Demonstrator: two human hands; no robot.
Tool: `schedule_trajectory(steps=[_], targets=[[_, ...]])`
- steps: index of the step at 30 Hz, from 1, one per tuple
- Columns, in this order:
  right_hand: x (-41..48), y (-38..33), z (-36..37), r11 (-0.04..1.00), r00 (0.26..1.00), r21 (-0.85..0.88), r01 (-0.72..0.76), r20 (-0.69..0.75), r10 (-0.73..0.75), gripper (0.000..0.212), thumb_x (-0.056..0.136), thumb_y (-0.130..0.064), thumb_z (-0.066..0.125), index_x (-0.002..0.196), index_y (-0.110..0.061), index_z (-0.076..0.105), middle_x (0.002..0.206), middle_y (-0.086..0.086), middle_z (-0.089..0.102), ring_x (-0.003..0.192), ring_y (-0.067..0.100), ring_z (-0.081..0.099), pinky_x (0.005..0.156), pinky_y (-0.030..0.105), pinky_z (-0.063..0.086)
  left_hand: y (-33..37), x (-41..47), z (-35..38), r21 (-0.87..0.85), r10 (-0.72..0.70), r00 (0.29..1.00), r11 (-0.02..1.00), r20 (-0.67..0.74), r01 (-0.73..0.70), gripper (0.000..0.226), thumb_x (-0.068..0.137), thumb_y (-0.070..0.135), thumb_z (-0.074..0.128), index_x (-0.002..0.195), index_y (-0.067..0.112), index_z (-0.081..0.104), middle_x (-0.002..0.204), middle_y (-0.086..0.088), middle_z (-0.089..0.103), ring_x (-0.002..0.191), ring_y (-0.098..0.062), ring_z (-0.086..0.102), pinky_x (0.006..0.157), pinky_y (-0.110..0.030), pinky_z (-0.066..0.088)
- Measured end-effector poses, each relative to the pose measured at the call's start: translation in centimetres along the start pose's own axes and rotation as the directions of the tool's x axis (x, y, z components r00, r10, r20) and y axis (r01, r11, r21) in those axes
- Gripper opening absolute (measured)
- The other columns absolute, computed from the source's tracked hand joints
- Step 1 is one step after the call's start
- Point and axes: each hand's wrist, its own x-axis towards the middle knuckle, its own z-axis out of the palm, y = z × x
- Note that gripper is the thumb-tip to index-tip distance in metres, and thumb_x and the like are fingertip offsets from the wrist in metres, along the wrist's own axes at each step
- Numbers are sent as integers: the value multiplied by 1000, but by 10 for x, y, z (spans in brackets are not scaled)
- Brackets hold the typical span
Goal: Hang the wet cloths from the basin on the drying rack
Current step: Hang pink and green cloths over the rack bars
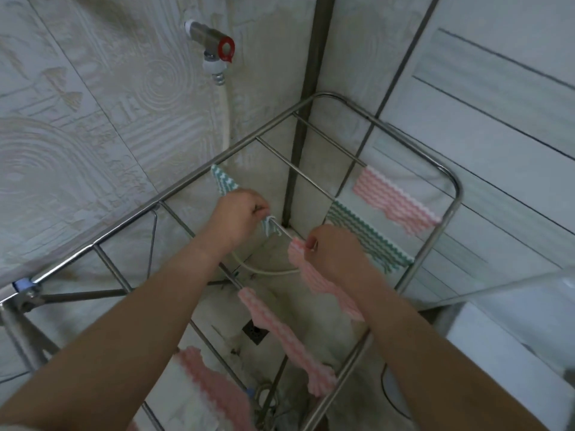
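The steel drying rack (199, 173) stands in a tiled corner, seen from above. My left hand (239, 213) pinches a green wavy-striped cloth (224, 182) draped over a middle rail. My right hand (336, 251) pinches the top edge of a pink wavy-striped cloth (314, 276) at the same rail, and the cloth hangs down below my wrist. Other cloths hang on the rack: a pink one (395, 200) and a green one (368, 239) at the far right, a pink one (280, 332) on a nearer rail, and another pink one (211, 382) nearest me. No basin is in view.
A wall tap with a red handle (225, 50) feeds a white hose (225, 119) that runs down behind the rack. A floor drain (256, 331) lies beneath the rails. A white appliance (513, 356) stands at the right, close to the rack's frame.
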Motion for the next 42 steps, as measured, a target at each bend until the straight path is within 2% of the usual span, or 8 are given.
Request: schedule_trajectory(steps=[6,9,12,17,21,27,36,42], targets=[[-7,2,4,998,998,64,-13,-60,17,20,90,-23,52,93,-13,69,92,6,68,88,24,63,68,26,40,3,1,-3,-5,-43,999,999,14,43,14,85,17,66,93,8,73,96,-10,70,90,-27,64,80,-30,45],[-20,11,-1,989,996,146,-7,-87,20,26,91,-28,55,109,-15,67,103,6,66,98,24,60,75,29,43,8,-2,-4,-10,-50,999,999,20,50,17,86,19,66,95,7,72,100,-11,69,94,-30,62,81,-31,44],[-35,24,-7,980,984,195,26,-178,9,23,91,-23,54,107,-16,69,102,5,69,94,21,62,77,29,45,23,-6,-5,-68,-73,996,995,-57,69,20,89,20,63,100,7,72,110,-11,68,102,-28,61,87,-29,43],[-67,48,-20,959,960,279,40,-277,40,19,92,-22,54,103,-19,69,94,-2,68,80,9,55,71,20,38,77,-18,0,-238,-92,990,969,-106,65,24,94,24,53,103,11,71,99,-9,72,91,-26,66,82,-34,51],[-104,63,-30,942,949,335,16,-302,91,19,94,-22,54,105,-17,68,91,-1,67,80,13,59,74,25,46,131,-40,10,-394,-113,991,916,-66,78,25,94,5,46,108,10,66,84,-2,67,78,-19,63,76,-27,49],[-189,100,-33,903,914,429,-9,-364,181,20,95,-26,53,104,-17,69,93,-1,70,80,11,59,75,24,44,220,-97,30,-558,-65,996,830,-55,23,38,77,-12,47,88,19,65,72,11,61,66,-1,54,66,-17,41],[-358,177,2,815,833,568,-112,-393,389,18,95,-24,51,97,-19,68,78,2,70,73,20,65,74,38,52,356,-228,100,-627,230,956,776,181,-68,33,85,8,45,85,36,62,66,25,59,59,3,50,61,-25,40],[-477,240,44,695,696,636,-335,-329,638,22,95,-26,51,111,-18,64,90,4,70,79,18,62,69,24,41,435,-307,157,-538,443,816,819,370,-200,20,95,14,47,103,27,61,68,-5,60,56,-15,50,54,-24,39]])
